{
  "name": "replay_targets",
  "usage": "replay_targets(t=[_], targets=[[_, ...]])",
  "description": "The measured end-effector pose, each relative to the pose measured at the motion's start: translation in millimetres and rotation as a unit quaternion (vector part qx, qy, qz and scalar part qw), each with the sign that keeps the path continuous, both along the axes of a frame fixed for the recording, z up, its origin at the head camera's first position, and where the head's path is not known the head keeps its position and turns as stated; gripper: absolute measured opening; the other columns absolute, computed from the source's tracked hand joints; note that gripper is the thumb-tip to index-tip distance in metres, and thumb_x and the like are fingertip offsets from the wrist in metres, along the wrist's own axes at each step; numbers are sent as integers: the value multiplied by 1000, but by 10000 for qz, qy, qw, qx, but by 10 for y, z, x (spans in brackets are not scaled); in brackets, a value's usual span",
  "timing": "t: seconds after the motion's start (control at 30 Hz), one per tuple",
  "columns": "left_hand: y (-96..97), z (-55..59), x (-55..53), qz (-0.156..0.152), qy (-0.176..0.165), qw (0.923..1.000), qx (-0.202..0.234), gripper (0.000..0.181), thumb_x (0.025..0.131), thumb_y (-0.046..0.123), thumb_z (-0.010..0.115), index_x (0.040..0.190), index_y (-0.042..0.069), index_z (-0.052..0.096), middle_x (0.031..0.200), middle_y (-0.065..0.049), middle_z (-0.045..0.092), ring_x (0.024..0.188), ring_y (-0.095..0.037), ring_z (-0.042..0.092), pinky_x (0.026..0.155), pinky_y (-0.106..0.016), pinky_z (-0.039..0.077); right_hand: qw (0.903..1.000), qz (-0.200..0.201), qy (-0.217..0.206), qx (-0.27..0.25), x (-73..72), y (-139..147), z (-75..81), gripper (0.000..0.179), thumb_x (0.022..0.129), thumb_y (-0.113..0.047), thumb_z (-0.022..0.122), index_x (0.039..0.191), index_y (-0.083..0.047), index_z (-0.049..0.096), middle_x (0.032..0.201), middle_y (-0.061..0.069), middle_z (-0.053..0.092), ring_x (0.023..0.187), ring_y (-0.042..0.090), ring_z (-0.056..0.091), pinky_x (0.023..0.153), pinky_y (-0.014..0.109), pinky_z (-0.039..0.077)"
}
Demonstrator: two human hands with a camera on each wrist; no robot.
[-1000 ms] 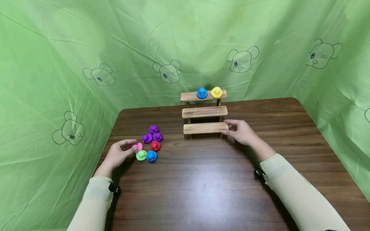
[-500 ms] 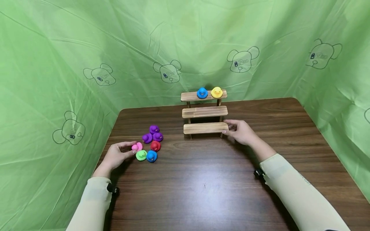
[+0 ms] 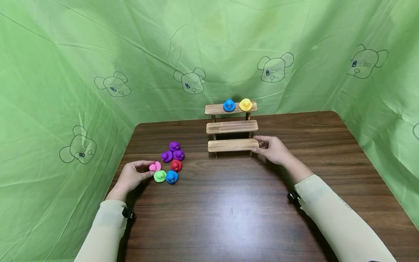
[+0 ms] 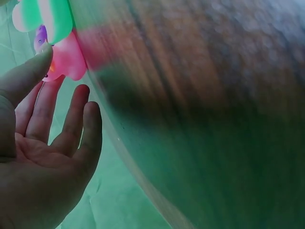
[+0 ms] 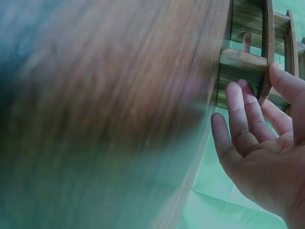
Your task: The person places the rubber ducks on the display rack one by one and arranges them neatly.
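Observation:
A pink rubber duck [image 3: 155, 166] sits on the table at the left of a small cluster of ducks. Thumb and forefinger of my left hand [image 3: 131, 177] pinch it from two sides; in the left wrist view the other fingers of the left hand [image 4: 52, 143] spread loosely below the pink duck [image 4: 70, 57]. Against the pink duck lies a green duck [image 3: 160, 176]. My right hand [image 3: 274, 150] grips the right end of the lowest step of a three-tier wooden shelf [image 3: 232, 145], thumb in front. A blue duck [image 3: 229, 106] and a yellow duck [image 3: 246, 104] stand on its top step.
Beside the pink one are a red duck [image 3: 176, 166], another blue duck [image 3: 172, 177] and three purple ducks [image 3: 174, 146]. The brown wooden table [image 3: 209, 218] ends at a green cloth backdrop [image 3: 150, 72], close behind the shelf.
My left hand has shifted slightly, its thumb moving from over the pink duck to its near side. The right hand and the shelf have stayed in place.

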State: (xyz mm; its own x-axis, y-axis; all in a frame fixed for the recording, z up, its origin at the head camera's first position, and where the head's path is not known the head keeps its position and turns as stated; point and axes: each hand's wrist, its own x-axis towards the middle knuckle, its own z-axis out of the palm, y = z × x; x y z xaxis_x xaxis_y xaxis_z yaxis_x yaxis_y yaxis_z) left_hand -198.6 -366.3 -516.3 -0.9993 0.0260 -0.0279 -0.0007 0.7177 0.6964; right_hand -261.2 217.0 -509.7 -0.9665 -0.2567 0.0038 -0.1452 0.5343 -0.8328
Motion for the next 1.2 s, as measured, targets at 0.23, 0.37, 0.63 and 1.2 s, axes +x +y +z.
replay_targets(t=[0.23,0.37,0.63,1.2], targets=[[17,12,-6,113,11,9998,-169,41,85,29,91,123,19,80,118,-4,77,111,-23,66,83,-23,53,10000,-37,-4,10,2,6,7,56,95,-20,80,145,-5,61,110,17,73,89,27,69,68,30,60],[11,18,-4,163,-25,9997,-157,40,85,31,91,122,19,80,119,-4,77,115,-24,65,88,-27,51,10000,-32,-22,-2,0,4,6,55,95,-19,80,145,-5,61,110,17,73,89,27,70,66,31,59],[6,20,14,219,61,9997,71,45,87,34,89,126,15,78,124,-7,75,123,-28,64,95,-30,52,10000,-45,-21,25,2,2,4,56,95,-20,81,145,-6,62,110,16,73,88,26,69,67,31,59],[152,168,-25,232,883,9928,774,40,91,24,85,128,10,76,121,-13,75,110,-25,72,82,-14,56,10000,-62,-59,7,11,3,7,56,95,-20,81,146,-6,61,110,18,73,87,26,69,64,31,59]])
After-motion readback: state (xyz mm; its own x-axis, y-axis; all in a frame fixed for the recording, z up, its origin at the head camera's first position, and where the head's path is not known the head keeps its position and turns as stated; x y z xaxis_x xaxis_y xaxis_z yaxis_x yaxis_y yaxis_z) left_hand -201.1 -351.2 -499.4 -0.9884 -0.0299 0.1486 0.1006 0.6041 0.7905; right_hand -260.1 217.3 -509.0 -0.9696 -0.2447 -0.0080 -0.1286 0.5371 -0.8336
